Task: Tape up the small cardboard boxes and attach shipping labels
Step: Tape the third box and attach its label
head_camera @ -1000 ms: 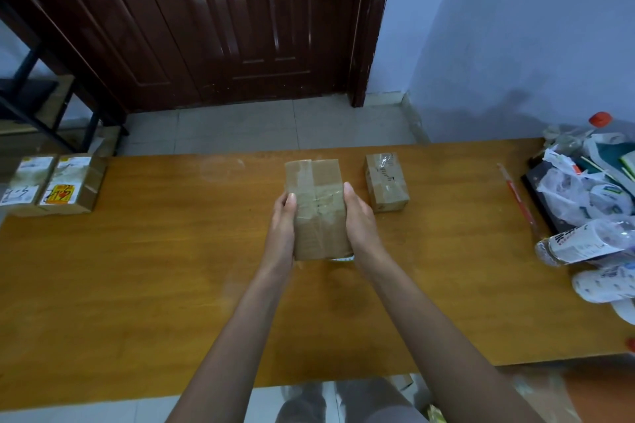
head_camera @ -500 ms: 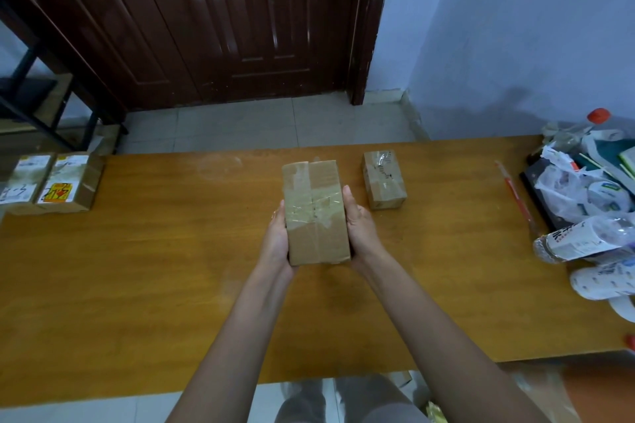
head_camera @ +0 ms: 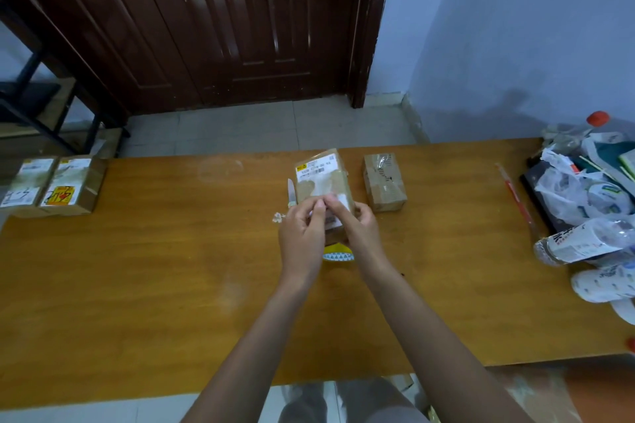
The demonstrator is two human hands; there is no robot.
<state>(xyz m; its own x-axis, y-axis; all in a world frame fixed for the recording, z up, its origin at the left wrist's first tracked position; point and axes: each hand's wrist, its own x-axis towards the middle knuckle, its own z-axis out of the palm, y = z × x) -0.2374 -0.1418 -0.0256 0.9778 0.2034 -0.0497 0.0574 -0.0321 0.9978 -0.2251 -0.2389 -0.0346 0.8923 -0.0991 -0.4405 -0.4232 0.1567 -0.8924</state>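
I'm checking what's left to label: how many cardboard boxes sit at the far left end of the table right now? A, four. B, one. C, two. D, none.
C: two labelled boxes lie side by side at the left end of the table.

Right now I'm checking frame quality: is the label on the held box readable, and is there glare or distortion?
Head view: label text on the box is too blurred to read; soft glare on the table; wide-angle bending at the edges.
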